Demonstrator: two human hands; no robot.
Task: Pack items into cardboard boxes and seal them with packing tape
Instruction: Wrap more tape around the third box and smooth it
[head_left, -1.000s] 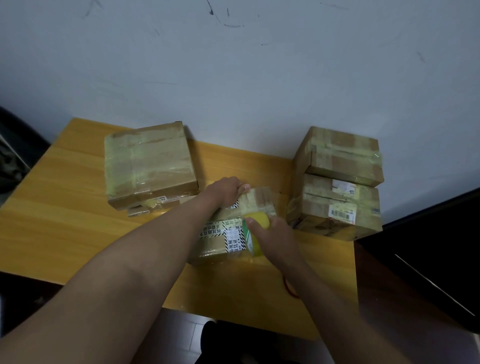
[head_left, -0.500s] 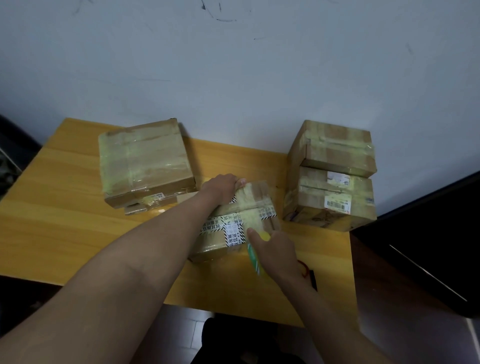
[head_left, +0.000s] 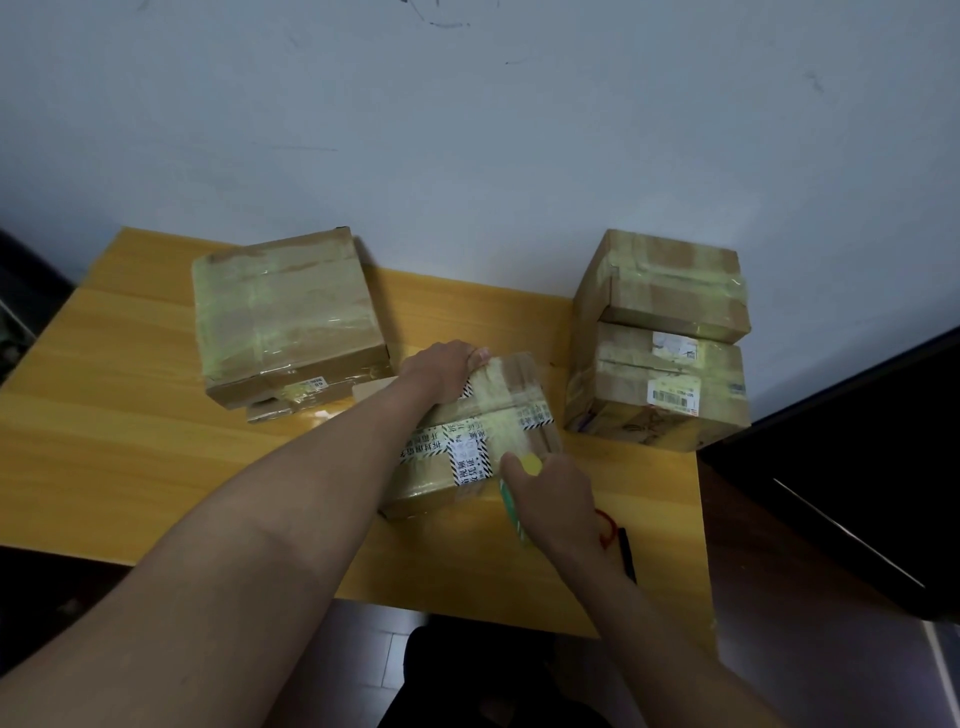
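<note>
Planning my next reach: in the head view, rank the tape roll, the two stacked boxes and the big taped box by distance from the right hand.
1. Tape roll, gripped in the right hand.
2. Stacked boxes, far right.
3. Big taped box, far left.

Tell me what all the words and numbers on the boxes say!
Middle box: striped tape with printed Chinese characters, too blurred to read.
Lower right box: barcode label, digits too small.
Label above it: unreadable.
Left box: small label, too blurred.
So nothing reads clearly.
</note>
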